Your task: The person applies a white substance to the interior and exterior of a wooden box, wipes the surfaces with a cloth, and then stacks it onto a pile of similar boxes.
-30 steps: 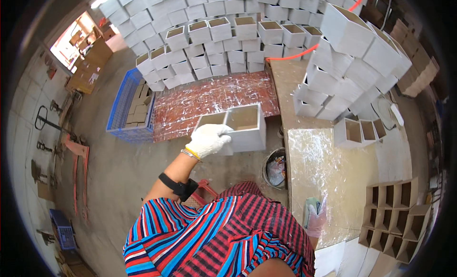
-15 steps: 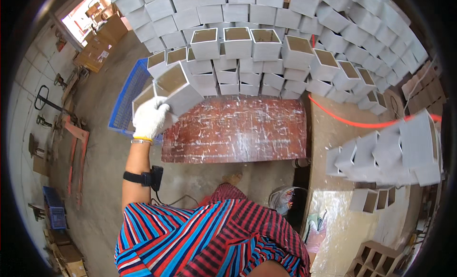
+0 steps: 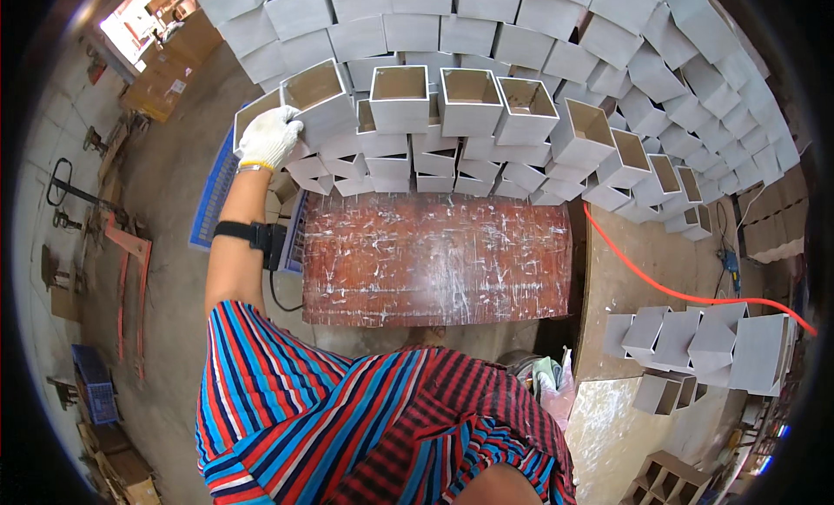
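My left hand [image 3: 271, 138], in a white knitted glove, grips the middle of a pale grey box with two open compartments [image 3: 314, 114]. Its brown inside faces up, and the box is at the left end of the front stack, my thumb side near its divider. Beside it stand more open-topped grey boxes [image 3: 399, 105] on stacked ones. At my right side, low by the bench edge, my right hand [image 3: 556, 399] shows partly in a pink glove against pale green and whitish material. Its fingers cannot be made out, and my striped sleeve hides the wrist.
A scratched red-brown board [image 3: 439, 257] lies before the stacks. A blue crate [image 3: 207, 211] stands left of it. An orange hose [image 3: 669, 279] crosses the right-hand bench, where more grey boxes [image 3: 673, 338] stand. A red pallet jack [image 3: 122, 244] is at far left.
My left hand has carried the two-compartment box up and forward, from tilted above the crate to level at the stack's end. The view has shifted; my right hand has moved up beside the bench.
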`<state>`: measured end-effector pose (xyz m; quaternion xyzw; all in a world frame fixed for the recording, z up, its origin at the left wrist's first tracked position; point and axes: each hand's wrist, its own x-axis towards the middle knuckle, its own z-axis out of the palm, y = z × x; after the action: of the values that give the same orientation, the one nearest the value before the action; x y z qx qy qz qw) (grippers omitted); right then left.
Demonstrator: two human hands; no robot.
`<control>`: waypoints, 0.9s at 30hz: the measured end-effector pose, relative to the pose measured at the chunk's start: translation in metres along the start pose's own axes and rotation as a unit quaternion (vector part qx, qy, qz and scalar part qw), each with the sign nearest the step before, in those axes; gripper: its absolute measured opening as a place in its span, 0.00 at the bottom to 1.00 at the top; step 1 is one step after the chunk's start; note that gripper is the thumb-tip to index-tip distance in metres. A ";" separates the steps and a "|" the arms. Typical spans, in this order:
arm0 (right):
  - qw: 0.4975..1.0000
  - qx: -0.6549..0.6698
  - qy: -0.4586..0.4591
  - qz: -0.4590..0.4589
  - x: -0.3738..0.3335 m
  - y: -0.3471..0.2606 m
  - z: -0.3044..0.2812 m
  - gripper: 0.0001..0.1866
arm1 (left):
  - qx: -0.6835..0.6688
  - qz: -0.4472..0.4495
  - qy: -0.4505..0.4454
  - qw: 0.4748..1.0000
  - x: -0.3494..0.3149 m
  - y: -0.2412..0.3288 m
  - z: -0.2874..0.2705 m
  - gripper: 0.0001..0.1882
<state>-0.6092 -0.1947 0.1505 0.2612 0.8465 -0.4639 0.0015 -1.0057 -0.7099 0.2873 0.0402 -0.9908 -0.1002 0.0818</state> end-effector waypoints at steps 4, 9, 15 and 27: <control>1.000 0.002 0.002 -0.001 -0.004 0.008 0.001 0.40 | 0.022 -0.003 -0.024 0.999 0.019 -0.001 0.004 0.14; 1.000 0.008 0.012 0.010 -0.007 0.014 0.003 0.40 | 0.025 0.038 -0.036 0.998 0.038 -0.002 0.011 0.13; 1.000 0.004 0.016 0.023 -0.006 0.014 0.009 0.40 | 0.025 0.043 -0.042 0.998 0.061 -0.003 0.026 0.12; 0.999 0.000 0.005 0.043 0.003 0.004 0.022 0.39 | 0.053 0.094 -0.092 0.990 0.083 -0.033 0.046 0.35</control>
<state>-0.6158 -0.2086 0.1345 0.2996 0.8346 -0.4620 0.0171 -1.0933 -0.7413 0.2493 -0.0578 -0.9974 -0.0423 -0.0031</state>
